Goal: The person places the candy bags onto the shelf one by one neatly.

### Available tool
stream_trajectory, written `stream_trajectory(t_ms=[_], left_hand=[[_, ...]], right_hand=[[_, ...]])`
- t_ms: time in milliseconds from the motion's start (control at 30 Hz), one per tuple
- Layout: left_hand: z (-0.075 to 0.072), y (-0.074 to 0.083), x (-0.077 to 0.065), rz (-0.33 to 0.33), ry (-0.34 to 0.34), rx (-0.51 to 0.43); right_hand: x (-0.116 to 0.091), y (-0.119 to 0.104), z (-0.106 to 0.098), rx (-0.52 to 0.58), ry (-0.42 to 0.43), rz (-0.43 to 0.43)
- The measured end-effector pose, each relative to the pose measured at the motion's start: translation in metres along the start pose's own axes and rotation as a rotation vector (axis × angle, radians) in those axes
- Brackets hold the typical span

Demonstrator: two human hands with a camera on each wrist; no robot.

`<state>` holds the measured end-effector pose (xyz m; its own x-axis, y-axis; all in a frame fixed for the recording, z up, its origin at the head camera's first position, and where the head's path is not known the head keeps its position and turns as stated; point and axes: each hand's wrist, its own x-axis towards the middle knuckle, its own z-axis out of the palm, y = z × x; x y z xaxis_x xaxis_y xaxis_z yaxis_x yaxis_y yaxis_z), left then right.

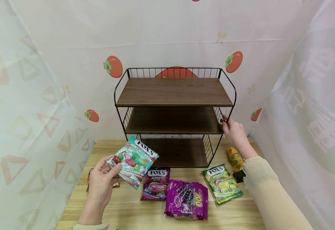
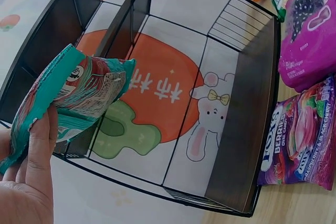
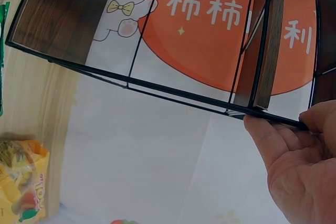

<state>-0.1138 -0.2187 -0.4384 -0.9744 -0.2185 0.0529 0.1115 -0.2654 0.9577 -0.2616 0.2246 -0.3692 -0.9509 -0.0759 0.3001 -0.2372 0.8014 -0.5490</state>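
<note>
My left hand [image 1: 102,179] pinches a teal Fox's mint candy bag [image 1: 135,160] by its lower left corner, holding it above the table in front of the shelf's left side. In the left wrist view the same bag is tilted, with the thumb mostly out of sight. At the other side, my right hand [image 1: 234,132] grips the black wire frame of the three-tier shelf rack [image 1: 174,92] near the middle board. The right wrist view shows thumb and fingers [image 3: 268,137] pinching that side rail.
On the wooden table lie a purple Fox's berries bag [image 1: 155,183], a magenta candy bag [image 1: 186,199], a green Fox's bag [image 1: 222,184], a yellow bag [image 1: 235,158] and a small black object [image 1: 239,176]. An orange packet [image 1: 116,185] is partly hidden behind my left hand.
</note>
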Motion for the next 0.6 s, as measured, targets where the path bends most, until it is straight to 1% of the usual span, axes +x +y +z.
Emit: stream_trajectory(t_ms=[133, 333, 533, 600], left_hand=[[0.0022, 0.0021, -0.0031, 0.029, -0.009, -0.027], [0.0027, 0.0045, -0.005, 0.046, -0.055, -0.06], [0.0046, 0.0058, -0.0053, 0.05, -0.029, -0.057], [0.0051, 0.0062, -0.0051, 0.055, -0.032, -0.062]], right_hand=[[-0.001, 0.0014, -0.0009, 0.002, 0.002, -0.007], [-0.0006, 0.0021, -0.0009, 0.012, 0.008, -0.013], [-0.0005, 0.0022, 0.0001, 0.01, 0.02, -0.02], [-0.0005, 0.0022, 0.0001, 0.01, 0.021, -0.019]])
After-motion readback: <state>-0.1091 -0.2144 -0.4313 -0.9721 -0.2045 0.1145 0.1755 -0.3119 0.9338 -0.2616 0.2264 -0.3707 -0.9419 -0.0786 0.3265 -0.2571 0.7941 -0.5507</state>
